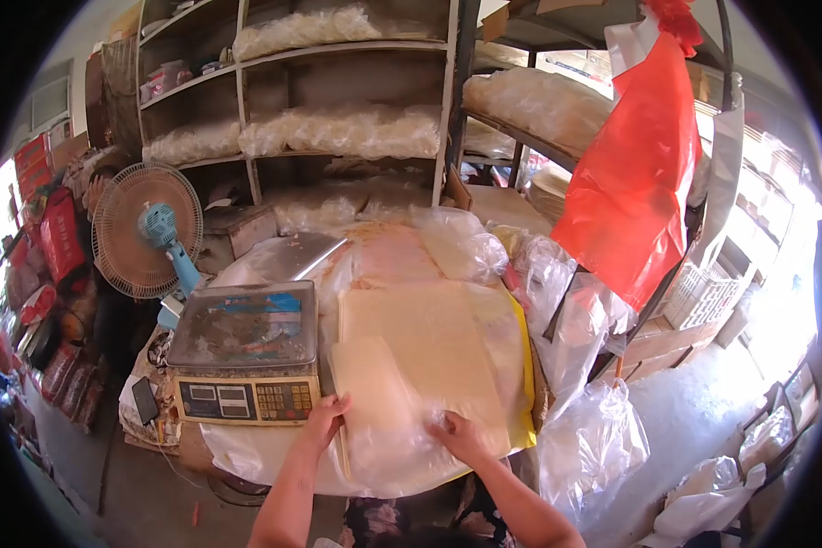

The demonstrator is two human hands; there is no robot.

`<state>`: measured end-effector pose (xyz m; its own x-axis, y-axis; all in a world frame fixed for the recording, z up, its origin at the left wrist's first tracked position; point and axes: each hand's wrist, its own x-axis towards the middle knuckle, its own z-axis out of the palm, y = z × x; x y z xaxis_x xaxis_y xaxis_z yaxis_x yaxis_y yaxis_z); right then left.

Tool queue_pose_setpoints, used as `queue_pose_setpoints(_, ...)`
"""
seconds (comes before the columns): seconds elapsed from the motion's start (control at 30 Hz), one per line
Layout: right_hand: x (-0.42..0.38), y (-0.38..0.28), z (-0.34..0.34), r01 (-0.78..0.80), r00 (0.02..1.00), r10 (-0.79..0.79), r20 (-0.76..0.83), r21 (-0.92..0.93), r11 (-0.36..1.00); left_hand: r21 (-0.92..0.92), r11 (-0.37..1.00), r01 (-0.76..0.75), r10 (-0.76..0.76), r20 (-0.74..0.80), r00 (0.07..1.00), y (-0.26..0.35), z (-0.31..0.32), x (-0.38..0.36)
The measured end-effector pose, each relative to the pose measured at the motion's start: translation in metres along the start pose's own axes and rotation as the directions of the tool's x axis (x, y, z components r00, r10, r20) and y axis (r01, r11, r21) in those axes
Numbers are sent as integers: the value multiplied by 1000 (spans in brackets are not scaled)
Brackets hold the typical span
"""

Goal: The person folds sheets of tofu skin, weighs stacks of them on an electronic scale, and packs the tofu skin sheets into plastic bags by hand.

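Note:
A translucent plastic bag (374, 388) lies slantwise over a stack of thin beige sheets (447, 333) at the table's front. Pinched at the bag's left edge, beside the scale's corner, is my left hand (327, 420). My right hand (457, 437) is closed on the bag's crumpled right side, low over the stack. The bag's lower part hangs toward the table's front edge. What is inside the bag, if anything, does not show clearly.
A digital scale (245, 352) stands left of the stack, with a blue fan (160, 228) behind it and a phone (144, 400) beside it. A red plastic bag (635, 173) hangs at the right. Shelves (347, 47) holding plastic-wrapped stacks rise behind the table.

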<state>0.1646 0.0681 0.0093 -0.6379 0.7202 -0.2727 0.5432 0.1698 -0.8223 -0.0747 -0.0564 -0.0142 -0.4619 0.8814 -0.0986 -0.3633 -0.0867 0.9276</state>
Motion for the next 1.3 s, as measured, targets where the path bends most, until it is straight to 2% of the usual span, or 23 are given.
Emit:
queue_pose_setpoints(0.03,3,11,12,70,988,-71,-140,-12,997,-116,971,208,-208,12,978,-2,-6,9)
queue_pose_setpoints(0.07,6,17,20,147,947,-151,-284,-35,989,-134,977,167,-167,7,986,-2,-1,8)
queue_pose_setpoints(0.1,4,16,27,155,940,-159,-302,-37,987,-128,979,157,-155,24,988,-1,6,9)
queue_pose_setpoints(0.17,-11,19,43,323,869,-373,-326,-199,925,-25,997,74,-76,-63,995,-7,19,2)
queue_pose_setpoints(0.2,-19,19,43,285,906,-348,-241,-259,923,-27,997,77,-78,-60,995,-9,23,0)
queue_pose_setpoints(0.33,-45,4,31,194,939,-271,-209,-329,924,-59,990,129,-129,0,992,-11,26,-4)
queue_pose_setpoints(0.4,-58,-2,9,43,998,-43,-50,-4,999,-60,991,123,-123,9,992,-12,20,2)
queue_pose_setpoints(0.47,-47,41,4,174,977,-136,-166,237,956,-93,980,175,-182,-78,980,-11,7,15)
queue_pose_setpoints(0.53,-43,49,-19,104,988,-29,-155,500,860,-251,964,85,-91,-9,996,34,22,0)
queue_pose_setpoints(0.57,-46,40,-38,39,997,-2,-73,510,859,-281,957,69,-74,-7,997,46,20,2)
queue_pose_setpoints(0.63,-47,13,-57,95,978,36,-204,594,799,-354,935,20,-24,-8,1000,71,19,2)
queue_pose_setpoints(0.7,-36,-11,-82,175,972,-43,-230,597,783,-397,917,-28,16,-33,999,98,22,0)
queue_pose_setpoints(0.77,-12,-9,-108,247,961,-88,-263,665,705,-389,912,-129,155,37,987,113,23,1)
queue_pose_setpoints(0.9,10,-38,-141,257,966,-145,-214,736,627,-370,896,-247,266,1,964,132,15,-1)
queue_pose_setpoints(0.97,14,-51,-145,264,964,-185,-190,751,605,-329,898,-293,284,-77,956,149,7,3)
queue_pose_setpoints(1.03,22,-70,-148,326,945,-112,-309,845,424,-337,875,-347,284,-224,932,163,-17,15)
queue_pose_setpoints(1.07,31,-75,-155,327,944,-105,-313,845,423,-345,867,-360,271,-279,921,166,-40,25)
queue_pose_setpoints(1.13,52,-66,-185,491,854,-11,-520,801,342,-251,892,-375,267,-375,888,182,-87,26)
queue_pose_setpoints(1.17,71,-42,-210,590,760,-116,-639,605,535,-219,913,-343,244,-380,892,192,-108,26)
queue_pose_setpoints(1.2,61,-67,-209,661,637,-209,-742,386,644,-169,946,-276,190,-402,896,200,-135,23)
queue_pose_setpoints(1.23,61,-80,-212,683,429,-339,-838,55,729,41,970,-241,234,-451,862,206,-163,22)
queue_pose_setpoints(1.27,61,-80,-230,101,379,-456,-805,-453,886,214,966,-145,242,-556,795,226,-141,3)
queue_pose_setpoints(1.3,57,-94,-220,22,315,-544,-777,-567,823,265,957,-122,239,-473,848,224,-194,12)
